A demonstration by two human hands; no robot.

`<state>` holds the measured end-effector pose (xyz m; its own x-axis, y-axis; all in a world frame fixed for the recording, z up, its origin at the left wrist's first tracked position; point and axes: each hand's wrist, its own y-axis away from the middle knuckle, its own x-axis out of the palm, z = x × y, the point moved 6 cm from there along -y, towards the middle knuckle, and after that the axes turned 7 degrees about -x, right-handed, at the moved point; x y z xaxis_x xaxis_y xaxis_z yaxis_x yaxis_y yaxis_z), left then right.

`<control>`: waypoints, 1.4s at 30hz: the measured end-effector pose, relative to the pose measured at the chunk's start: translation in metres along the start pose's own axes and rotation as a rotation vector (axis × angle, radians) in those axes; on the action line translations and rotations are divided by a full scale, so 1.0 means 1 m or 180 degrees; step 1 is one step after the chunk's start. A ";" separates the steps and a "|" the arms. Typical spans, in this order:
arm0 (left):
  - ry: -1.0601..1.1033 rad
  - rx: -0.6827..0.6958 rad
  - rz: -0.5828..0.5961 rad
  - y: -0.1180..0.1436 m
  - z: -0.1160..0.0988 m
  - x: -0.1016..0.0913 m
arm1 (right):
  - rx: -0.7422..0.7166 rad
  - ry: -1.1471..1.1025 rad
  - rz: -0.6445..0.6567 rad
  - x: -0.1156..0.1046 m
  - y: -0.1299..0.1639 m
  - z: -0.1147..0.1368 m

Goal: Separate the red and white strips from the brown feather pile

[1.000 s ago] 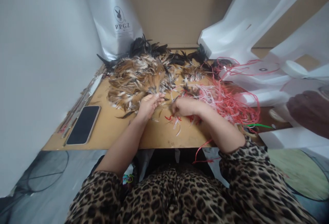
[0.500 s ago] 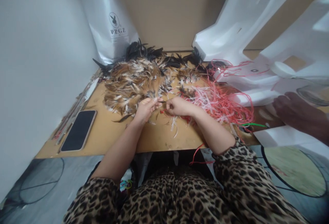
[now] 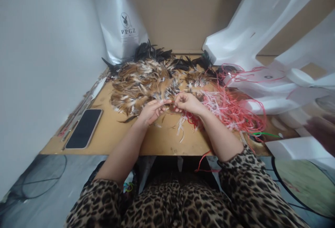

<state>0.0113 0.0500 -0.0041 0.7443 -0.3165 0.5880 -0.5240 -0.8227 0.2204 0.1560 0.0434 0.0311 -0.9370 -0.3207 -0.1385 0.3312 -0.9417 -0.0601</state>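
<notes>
Your left hand and right hand meet fingertip to fingertip over the tan wooden surface, just at the near edge of the heap of brown, white and black feathers. Both grips are pinched closed on a small piece held between them; it is too small and too covered by your fingers to say whether it is a feather quill or a strip. The tangled pile of red and pale pink plastic strips lies just beside your right wrist, and some strips trail under that hand and over the front edge of the surface.

Open room is mostly on your left: a bare stretch of board runs between your left forearm and the black smartphone, which lies flat near the left edge, well apart from your hands. Beyond the phone the white wall closes that side. At the back, a silver-white plastic bag printed with a rabbit logo stands against the brown cardboard panel, with the feathers touching its base. On your right, white moulded foam pieces crowd the surface and overlap the strips.

At the far right a blurred hand of another person is cut off by the picture edge, beside a white sheet. Your leopard-print sleeves hide the front edge below your arms.
</notes>
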 end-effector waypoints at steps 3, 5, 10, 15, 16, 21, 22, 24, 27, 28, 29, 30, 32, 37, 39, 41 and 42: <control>0.0035 0.0108 -0.0074 0.001 -0.003 0.000 | -0.0088 -0.0074 0.0054 0.001 0.001 0.002; 0.0059 0.0163 -0.0097 0.001 -0.004 0.000 | -0.0169 -0.0139 0.0079 0.002 0.003 0.005; -0.0083 0.0064 -0.0066 0.001 0.001 0.002 | -0.0251 -0.0078 0.0092 0.003 0.005 0.009; -0.0275 -0.0042 0.0014 0.000 0.007 0.004 | -0.0267 0.0091 0.0039 0.004 0.006 0.009; -0.0293 -0.0062 0.0021 0.000 0.008 0.004 | -0.0284 0.0122 0.0048 0.004 0.007 0.009; -0.0079 -0.0077 0.0002 0.000 0.008 0.002 | -0.0390 0.0218 0.0098 -0.004 0.009 0.009; -0.0003 -0.0065 0.0004 0.001 0.007 0.001 | -0.0396 0.0274 0.0093 -0.007 0.010 0.009; 0.0149 -0.0035 0.0000 0.001 0.004 0.000 | -0.0372 0.0445 0.0064 -0.015 0.010 0.009; 0.0397 0.0009 -0.0036 0.003 0.000 -0.001 | -0.0312 0.0747 0.0055 -0.032 0.013 0.007; 0.0464 0.0018 -0.0073 0.003 -0.001 -0.003 | -0.0273 0.0870 0.0108 -0.037 0.014 0.006; 0.0516 0.0018 -0.0129 0.004 -0.002 -0.004 | -0.0210 0.1017 0.0214 -0.041 0.016 0.004; 0.0554 0.0015 -0.0193 0.004 -0.002 -0.006 | -0.0114 0.1174 0.0356 -0.044 0.017 0.001; 0.0606 -0.0011 -0.0288 0.004 -0.002 -0.009 | 0.0044 0.1468 0.0580 -0.047 0.021 -0.003; 0.0576 -0.0027 -0.0097 0.006 0.000 -0.003 | -0.0462 0.1480 0.0020 -0.032 0.021 0.010; 0.0541 -0.0019 -0.0014 0.006 0.002 0.000 | -0.0460 0.0977 0.0181 -0.010 0.019 0.009; 0.0564 -0.0053 0.0026 0.006 0.004 0.002 | -0.0522 0.0541 0.0439 0.011 0.016 0.008; 0.0586 -0.0078 0.0020 0.006 0.004 0.002 | -0.0541 0.0477 0.0554 0.017 0.015 0.008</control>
<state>0.0112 0.0423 -0.0045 0.6538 -0.2282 0.7214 -0.5401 -0.8085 0.2337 0.1438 0.0227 0.0353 -0.8418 -0.4453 -0.3051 0.5112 -0.8392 -0.1856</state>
